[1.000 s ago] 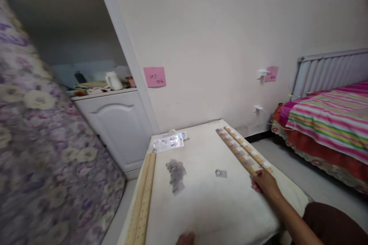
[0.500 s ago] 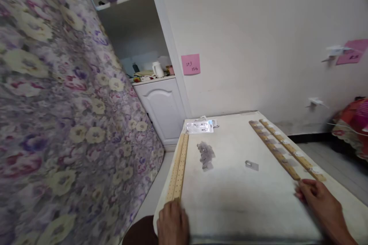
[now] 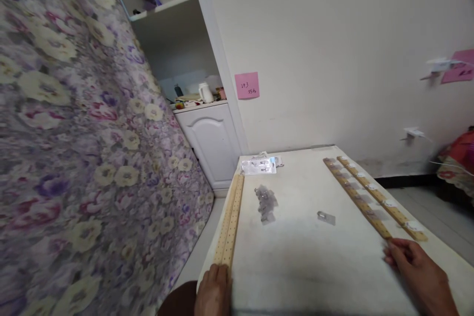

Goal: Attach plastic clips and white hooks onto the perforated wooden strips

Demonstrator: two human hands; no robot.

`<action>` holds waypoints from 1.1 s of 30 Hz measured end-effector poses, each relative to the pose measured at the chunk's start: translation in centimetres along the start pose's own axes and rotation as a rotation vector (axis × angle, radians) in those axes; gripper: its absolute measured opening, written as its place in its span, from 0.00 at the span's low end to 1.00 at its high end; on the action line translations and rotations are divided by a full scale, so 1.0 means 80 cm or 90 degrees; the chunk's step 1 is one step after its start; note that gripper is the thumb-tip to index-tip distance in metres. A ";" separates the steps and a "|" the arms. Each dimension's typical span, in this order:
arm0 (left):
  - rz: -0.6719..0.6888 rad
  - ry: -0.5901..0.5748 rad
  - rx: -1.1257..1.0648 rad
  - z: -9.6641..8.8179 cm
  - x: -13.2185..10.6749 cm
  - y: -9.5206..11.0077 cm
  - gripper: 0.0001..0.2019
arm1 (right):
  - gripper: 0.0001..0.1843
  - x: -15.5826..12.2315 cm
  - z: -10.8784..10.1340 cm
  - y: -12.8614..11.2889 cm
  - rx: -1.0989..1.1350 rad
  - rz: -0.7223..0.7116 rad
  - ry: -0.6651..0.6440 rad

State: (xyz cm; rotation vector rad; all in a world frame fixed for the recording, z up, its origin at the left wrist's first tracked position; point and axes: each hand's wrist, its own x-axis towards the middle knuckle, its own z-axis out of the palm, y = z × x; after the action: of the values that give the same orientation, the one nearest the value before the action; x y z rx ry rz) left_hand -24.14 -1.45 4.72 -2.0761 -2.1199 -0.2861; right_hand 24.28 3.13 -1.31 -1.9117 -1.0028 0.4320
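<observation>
At the left table edge lie two pale perforated wooden strips (image 3: 232, 224) side by side. My left hand (image 3: 214, 289) is closed over their near ends, fingers bent, thumb side partly hidden. On the right are two darker wooden strips with clear tabs along them: an inner wooden strip (image 3: 357, 199) and an outer wooden strip (image 3: 383, 197). My right hand (image 3: 416, 264) pinches the near end of the inner one between thumb and fingertips. Between the hands lie a clump of small hooks on clear plastic tabs (image 3: 264, 202) and a single clear hook tab (image 3: 326, 217).
Clear blister packs (image 3: 259, 165) lie at the table's far left corner. The white table (image 3: 289, 252) meets a wall behind. A floral curtain (image 3: 92, 158) hangs to the left, beside a white cabinet (image 3: 207, 143). A pink note (image 3: 247, 85) is stuck on the wall.
The view has shifted slightly, so the table sits a little lower. Both hands stay at the near ends of the strips; the strips and loose hooks keep their places.
</observation>
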 end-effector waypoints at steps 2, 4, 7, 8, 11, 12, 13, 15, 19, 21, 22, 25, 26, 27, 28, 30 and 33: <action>0.011 0.002 0.003 -0.004 0.001 0.001 0.09 | 0.21 -0.001 -0.002 -0.002 0.005 0.027 -0.048; 0.018 -0.004 -0.004 -0.007 0.002 0.004 0.08 | 0.22 -0.003 -0.006 -0.007 0.014 0.036 -0.055; 0.030 -0.016 -0.041 -0.009 0.000 0.010 0.08 | 0.21 -0.006 -0.009 -0.013 0.019 0.037 -0.042; 0.033 -0.010 -0.058 -0.008 -0.001 0.011 0.08 | 0.20 -0.006 -0.009 -0.015 0.018 0.039 -0.041; 0.022 0.041 -0.084 0.001 -0.003 0.017 0.11 | 0.20 -0.007 -0.009 -0.016 0.014 0.052 -0.051; 0.016 0.057 -0.079 0.005 -0.002 0.019 0.12 | 0.20 -0.007 -0.009 -0.017 0.016 0.053 -0.055; 0.009 0.066 -0.067 0.010 0.000 0.022 0.13 | 0.20 -0.008 -0.008 -0.019 0.018 0.055 -0.056; -0.010 0.059 -0.024 0.017 0.008 0.029 0.15 | 0.21 -0.009 -0.009 -0.024 0.021 0.056 -0.057; -0.055 0.016 0.076 0.024 0.034 0.046 0.19 | 0.22 -0.011 -0.010 -0.033 0.033 0.061 -0.059; -0.070 0.008 0.106 0.023 0.048 0.055 0.20 | 0.23 -0.010 -0.009 -0.031 0.040 0.058 -0.059; -0.079 0.005 0.115 0.022 0.054 0.058 0.20 | 0.23 -0.010 -0.008 -0.029 0.043 0.054 -0.058; -0.100 -0.010 0.127 0.018 0.062 0.068 0.22 | 0.22 -0.008 -0.005 -0.019 0.050 0.034 -0.059; -0.107 -0.016 0.124 0.017 0.061 0.070 0.22 | 0.22 -0.007 -0.004 -0.016 0.055 0.027 -0.059; -0.115 -0.021 0.120 0.014 0.059 0.072 0.23 | 0.22 -0.007 -0.003 -0.014 0.060 0.022 -0.059; -0.125 -0.025 0.114 0.011 0.056 0.073 0.23 | 0.22 -0.007 -0.002 -0.011 0.063 0.019 -0.061; -0.144 -0.030 0.099 0.004 0.046 0.074 0.24 | 0.22 -0.006 -0.001 -0.008 0.065 0.015 -0.066; -0.154 -0.021 0.065 -0.007 0.029 0.072 0.23 | 0.22 -0.005 0.002 -0.005 0.066 0.015 -0.075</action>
State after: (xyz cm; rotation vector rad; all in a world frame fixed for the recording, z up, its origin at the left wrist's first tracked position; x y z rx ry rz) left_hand -18.42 0.79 6.01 -1.7834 -2.3539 -0.1683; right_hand 23.79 3.02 -1.07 -1.8245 -1.0145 0.6055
